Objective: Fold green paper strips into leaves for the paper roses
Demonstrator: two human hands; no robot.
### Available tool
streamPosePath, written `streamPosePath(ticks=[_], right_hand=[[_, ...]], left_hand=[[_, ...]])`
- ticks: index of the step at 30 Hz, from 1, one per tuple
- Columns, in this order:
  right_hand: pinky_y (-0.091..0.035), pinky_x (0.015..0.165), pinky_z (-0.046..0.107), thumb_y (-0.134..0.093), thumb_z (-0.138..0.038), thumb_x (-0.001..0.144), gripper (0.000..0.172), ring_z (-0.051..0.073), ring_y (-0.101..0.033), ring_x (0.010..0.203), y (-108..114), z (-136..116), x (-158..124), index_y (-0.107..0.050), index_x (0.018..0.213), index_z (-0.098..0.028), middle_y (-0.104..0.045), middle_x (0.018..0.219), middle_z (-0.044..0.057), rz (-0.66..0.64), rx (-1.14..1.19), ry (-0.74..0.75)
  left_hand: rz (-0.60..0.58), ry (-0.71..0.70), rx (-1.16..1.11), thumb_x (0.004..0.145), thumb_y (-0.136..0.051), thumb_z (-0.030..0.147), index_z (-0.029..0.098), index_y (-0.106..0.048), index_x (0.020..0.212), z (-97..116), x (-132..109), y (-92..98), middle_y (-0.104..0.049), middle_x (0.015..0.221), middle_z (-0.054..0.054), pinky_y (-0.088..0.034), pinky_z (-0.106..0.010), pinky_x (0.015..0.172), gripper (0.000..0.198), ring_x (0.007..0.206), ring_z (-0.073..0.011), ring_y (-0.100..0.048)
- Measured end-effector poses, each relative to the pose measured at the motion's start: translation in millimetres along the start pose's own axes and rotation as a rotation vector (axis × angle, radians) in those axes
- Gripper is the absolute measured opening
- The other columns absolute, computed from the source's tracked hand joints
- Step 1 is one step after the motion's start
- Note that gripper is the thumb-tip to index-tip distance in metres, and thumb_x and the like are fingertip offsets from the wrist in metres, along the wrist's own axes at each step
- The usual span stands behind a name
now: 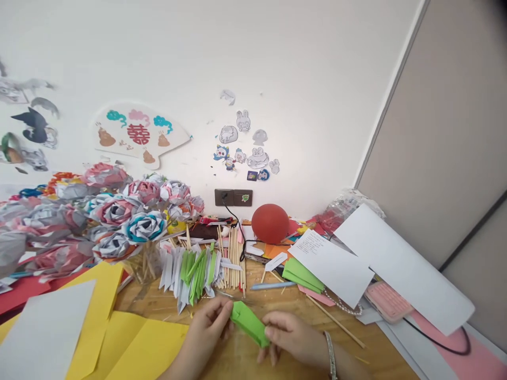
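Head view: left hand [206, 323] & right hand [292, 332] each pinch an end of the green paper [249, 323], just above the table [170, 305]. Prob. mid-fold; a further crease needs edges aligned.

green folded paper strip [249, 323], tilted, pinched endwise

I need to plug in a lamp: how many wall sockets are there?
2, side by side on the wall: the left socket holds a black cable, the right socket bears a green sticker. More may be hidden.
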State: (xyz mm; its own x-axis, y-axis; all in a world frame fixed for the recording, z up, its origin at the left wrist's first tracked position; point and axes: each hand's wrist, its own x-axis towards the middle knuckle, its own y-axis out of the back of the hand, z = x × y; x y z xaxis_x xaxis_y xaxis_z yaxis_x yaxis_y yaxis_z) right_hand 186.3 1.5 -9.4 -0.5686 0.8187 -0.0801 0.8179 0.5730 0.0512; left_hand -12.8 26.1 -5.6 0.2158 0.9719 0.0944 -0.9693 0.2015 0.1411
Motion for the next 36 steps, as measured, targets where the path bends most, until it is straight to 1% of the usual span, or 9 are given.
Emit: streamPosePath(ticks=[2,4,10,13,17,21,27,32,36], right_hand=[[-0.040,0.050,0.023,-0.056,-0.067,0.069,0.055,0.009,-0.049,0.046,2,7,4,-0.048,0.087,-0.017,-0.062,0.069,0.004,-0.019,0.055,0.001],[-0.039,0.048,0.022,-0.059,-0.061,0.069,0.049,0.009,-0.049,0.045,3,12,8,-0.047,0.084,-0.016,-0.062,0.067,0.004,0.019,0.059,0.006],[-0.034,0.043,0.019,-0.056,-0.046,0.073,0.031,0.007,-0.046,0.041,1,13,11,-0.048,0.078,-0.016,-0.058,0.057,-0.001,0.104,-0.007,0.001],[-0.033,0.041,0.019,-0.055,-0.050,0.072,0.036,0.007,-0.045,0.039,4,16,12,-0.048,0.081,-0.016,-0.057,0.055,-0.002,0.101,0.026,0.001],[-0.035,0.044,0.020,-0.052,-0.057,0.071,0.043,0.008,-0.046,0.040,7,17,14,-0.048,0.081,-0.016,-0.057,0.054,-0.002,0.172,0.057,0.026],[-0.033,0.043,0.020,-0.053,-0.059,0.070,0.044,0.008,-0.044,0.039,10,14,14,-0.049,0.078,-0.016,-0.054,0.050,-0.004,0.215,0.040,0.008],[-0.030,0.039,0.020,-0.043,-0.072,0.071,0.057,0.008,-0.044,0.037,9,17,15,-0.049,0.075,-0.016,-0.053,0.046,-0.003,0.291,0.039,-0.020],[-0.029,0.035,0.019,-0.053,-0.068,0.065,0.051,0.009,-0.044,0.034,5,18,17,-0.046,0.073,-0.018,-0.047,0.041,-0.007,0.280,0.008,-0.067],[-0.029,0.034,0.018,-0.052,-0.060,0.069,0.042,0.009,-0.042,0.032,3,17,15,-0.047,0.072,-0.018,-0.044,0.039,-0.008,0.288,-0.042,-0.057]], left_hand=[[0.047,-0.007,-0.022,0.072,-0.053,0.065,0.019,-0.052,0.060,0,3,1.1,-0.044,0.045,0.007,-0.033,-0.021,0.045,0.047,0.042,-0.0106,-0.041],[0.037,0.006,-0.045,0.071,-0.055,0.065,0.019,-0.052,0.059,0,5,1.0,-0.046,0.045,0.007,-0.034,-0.021,0.045,0.048,0.041,-0.0104,-0.042],[-0.033,0.026,-0.061,0.067,-0.061,0.064,0.017,-0.059,0.084,-1,7,1.7,-0.051,0.049,0.007,-0.037,-0.023,0.046,0.050,0.042,-0.0120,-0.048],[-0.049,0.030,-0.051,0.069,-0.061,0.061,0.017,-0.058,0.078,-4,9,2.8,-0.051,0.047,0.008,-0.035,-0.022,0.045,0.045,0.040,-0.0105,-0.047],[-0.079,0.079,-0.120,0.064,-0.064,0.066,0.018,-0.053,0.071,-1,10,2.4,-0.055,0.047,0.006,-0.036,-0.021,0.043,0.050,0.037,-0.0100,-0.048],[-0.146,0.121,-0.151,0.061,-0.064,0.068,0.018,-0.050,0.070,0,10,1.4,-0.059,0.051,0.004,-0.037,-0.021,0.042,0.053,0.037,-0.0100,-0.050],[-0.167,0.130,-0.157,0.062,-0.065,0.066,0.019,-0.050,0.070,-10,10,2.0,-0.062,0.053,0.003,-0.037,-0.021,0.042,0.051,0.038,-0.0096,-0.051],[-0.224,0.177,-0.230,0.062,-0.065,0.066,0.019,-0.047,0.070,-14,7,-0.5,-0.064,0.051,0.002,-0.038,-0.021,0.041,0.051,0.036,-0.0100,-0.051],[-0.221,0.190,-0.184,0.060,-0.061,0.072,0.019,-0.047,0.070,-16,6,-2.5,-0.061,0.048,0.003,-0.037,-0.020,0.039,0.055,0.036,-0.0103,-0.051]])
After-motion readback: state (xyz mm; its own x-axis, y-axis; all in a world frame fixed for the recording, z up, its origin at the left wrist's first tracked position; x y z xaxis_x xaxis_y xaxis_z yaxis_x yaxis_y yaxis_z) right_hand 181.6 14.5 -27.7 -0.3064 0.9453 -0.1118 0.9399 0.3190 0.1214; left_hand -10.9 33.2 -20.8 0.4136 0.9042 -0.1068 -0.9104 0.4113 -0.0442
